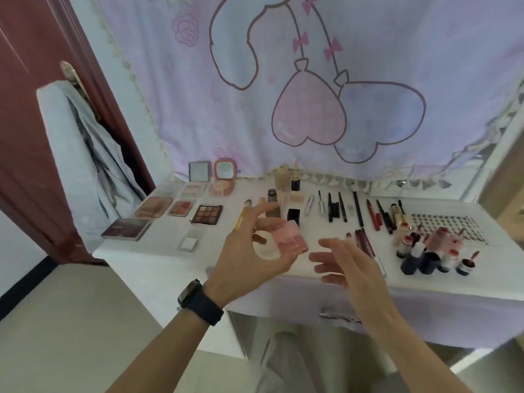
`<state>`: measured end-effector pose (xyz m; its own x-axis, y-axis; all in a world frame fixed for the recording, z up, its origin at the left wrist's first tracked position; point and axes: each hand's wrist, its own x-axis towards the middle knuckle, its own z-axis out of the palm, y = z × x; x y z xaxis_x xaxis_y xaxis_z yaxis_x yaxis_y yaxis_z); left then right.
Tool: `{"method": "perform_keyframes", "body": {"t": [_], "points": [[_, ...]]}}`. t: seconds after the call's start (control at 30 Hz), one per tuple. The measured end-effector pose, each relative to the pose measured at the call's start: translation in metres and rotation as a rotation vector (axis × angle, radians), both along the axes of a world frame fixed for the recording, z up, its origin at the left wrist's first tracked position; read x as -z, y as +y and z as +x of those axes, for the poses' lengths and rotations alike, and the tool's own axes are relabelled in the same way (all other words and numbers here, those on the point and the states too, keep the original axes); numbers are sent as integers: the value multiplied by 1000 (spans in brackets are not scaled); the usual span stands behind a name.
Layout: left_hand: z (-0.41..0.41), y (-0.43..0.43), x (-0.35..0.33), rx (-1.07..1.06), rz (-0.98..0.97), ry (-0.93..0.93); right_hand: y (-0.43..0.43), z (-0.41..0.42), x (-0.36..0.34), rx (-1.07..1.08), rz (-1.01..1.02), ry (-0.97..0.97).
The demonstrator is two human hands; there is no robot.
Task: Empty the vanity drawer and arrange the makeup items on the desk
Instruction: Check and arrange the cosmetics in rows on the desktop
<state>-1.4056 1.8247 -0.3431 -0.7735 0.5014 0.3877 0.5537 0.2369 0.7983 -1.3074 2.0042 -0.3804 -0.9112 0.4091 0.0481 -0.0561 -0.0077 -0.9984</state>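
Over the desk [158, 268] front, the left hand [249, 251] carries a pink compact [289, 239], not yet set down. Judgement: it belongs with the palettes [207, 214] at left, where a bare patch shows near the clear case [189, 243]. Best lowered flat, square to its neighbours, clear of the brush [243, 214] and the pencils [361, 238] close by. Grip: left fingers spread wide above, thumb below, compact pinched at its left edge, the rest jutting free. Something round and pale sits by the palm; cannot tell what. Right hand [348, 265] just beside, fingers loosely straight and apart, holding nothing.
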Motion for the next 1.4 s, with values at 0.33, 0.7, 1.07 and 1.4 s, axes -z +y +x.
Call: {"method": "perform_keyframes", "body": {"t": [0.33,0.7,1.07,1.4], "points": [[39,63,40,184,-80,-45,37,45,15,97,-447,-116],[61,73,54,214,51,-427,47,69,24,40,34,-2],[68,77,48,134,137,-409,40,67,34,136,498,220],[64,72,44,63,27,-468,46,59,41,104,945,131]]}}
